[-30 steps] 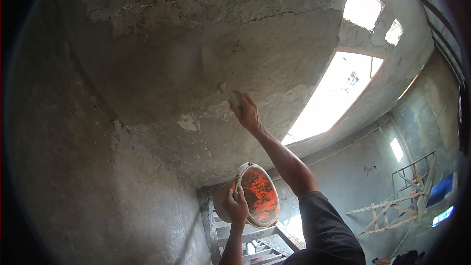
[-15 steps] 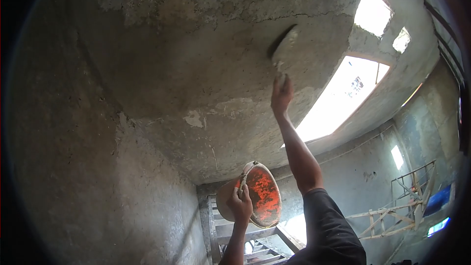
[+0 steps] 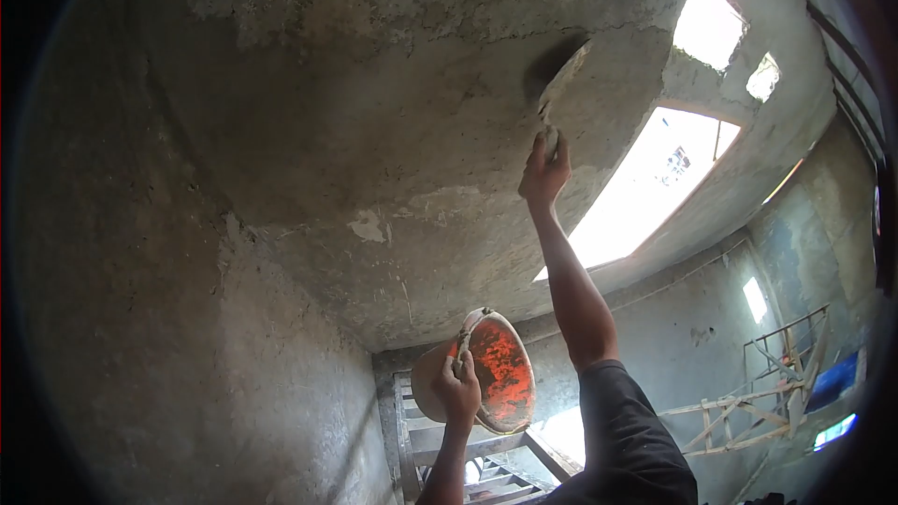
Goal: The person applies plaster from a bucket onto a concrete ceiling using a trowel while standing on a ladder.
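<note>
My right hand [image 3: 545, 170] is raised high, its fingers wrapped round the handle of a trowel [image 3: 567, 75]. The mortar-smeared blade is tilted on edge close to the rough grey wall [image 3: 449, 131] and casts a dark shadow there. Lower down, my left hand [image 3: 457, 387] grips the near rim of a mortar-crusted bucket [image 3: 505, 369]. Bright orange shows in patches inside it, and its mouth is tipped toward the right.
Right of the trowel, a long bright opening [image 3: 645, 192] and two smaller holes [image 3: 709, 23] break the wall. Slatted wooden framing [image 3: 412, 430] stands behind the bucket. A wooden scaffold [image 3: 739, 416] is at the lower right, beside a blue object [image 3: 835, 381].
My right hand and the trowel have shifted slightly right, the blade turning more edge-on with a wider shadow beside it. My left hand and the bucket have barely moved.
</note>
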Action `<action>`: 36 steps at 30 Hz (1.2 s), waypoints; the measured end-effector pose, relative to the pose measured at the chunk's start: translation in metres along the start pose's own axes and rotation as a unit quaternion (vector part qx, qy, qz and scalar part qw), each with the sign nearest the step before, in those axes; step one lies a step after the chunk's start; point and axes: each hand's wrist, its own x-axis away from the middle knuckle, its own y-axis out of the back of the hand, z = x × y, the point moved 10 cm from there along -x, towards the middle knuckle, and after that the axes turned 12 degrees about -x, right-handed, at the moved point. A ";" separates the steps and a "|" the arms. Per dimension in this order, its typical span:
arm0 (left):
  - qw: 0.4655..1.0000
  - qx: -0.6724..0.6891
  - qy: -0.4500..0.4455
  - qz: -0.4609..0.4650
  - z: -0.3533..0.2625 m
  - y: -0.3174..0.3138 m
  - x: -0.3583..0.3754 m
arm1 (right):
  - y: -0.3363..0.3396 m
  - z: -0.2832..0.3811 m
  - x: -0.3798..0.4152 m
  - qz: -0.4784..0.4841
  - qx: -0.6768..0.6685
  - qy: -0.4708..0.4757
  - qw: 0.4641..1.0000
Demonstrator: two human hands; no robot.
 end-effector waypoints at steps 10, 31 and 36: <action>1.000 -0.014 -0.010 0.015 -0.005 0.001 0.000 | -0.077 0.058 0.096 0.337 -0.004 0.166 0.927; 0.998 0.046 0.033 0.021 0.000 -0.001 -0.001 | -0.069 -0.001 0.134 0.424 0.067 0.027 0.903; 0.999 0.032 0.023 0.016 0.001 -0.002 -0.001 | -0.029 0.030 0.094 0.223 -0.010 0.181 0.958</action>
